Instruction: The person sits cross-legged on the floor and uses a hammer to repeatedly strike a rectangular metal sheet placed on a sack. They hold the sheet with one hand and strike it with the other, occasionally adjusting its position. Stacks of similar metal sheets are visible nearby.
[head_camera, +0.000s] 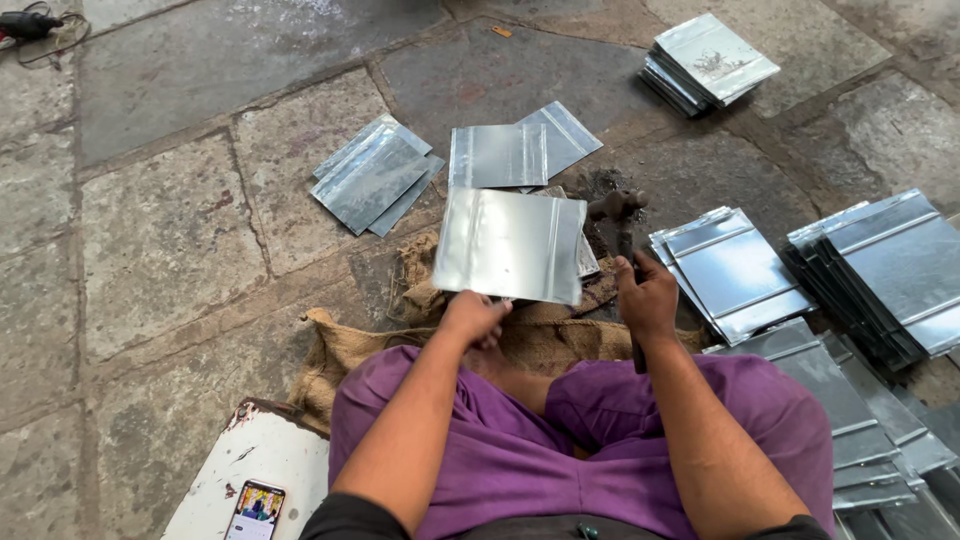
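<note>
Head view: stone-slab floor (160, 240), burlap sacking (345, 350).

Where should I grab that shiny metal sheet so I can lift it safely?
Probably the near edge of the metal sheet, coming from the person's side, as the left hand does: that edge overhangs the burlap sack, so fingers fit underneath. Thin edges may be sharp.

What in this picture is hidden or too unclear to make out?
Head view:
- Hammer: handle mostly covered by the right hand.
- Left hand fingertips: tucked under the metal sheet.
- Phone: screen too small, cut by the bottom edge.
- Sheet stacks: cut by the right edge.
</note>
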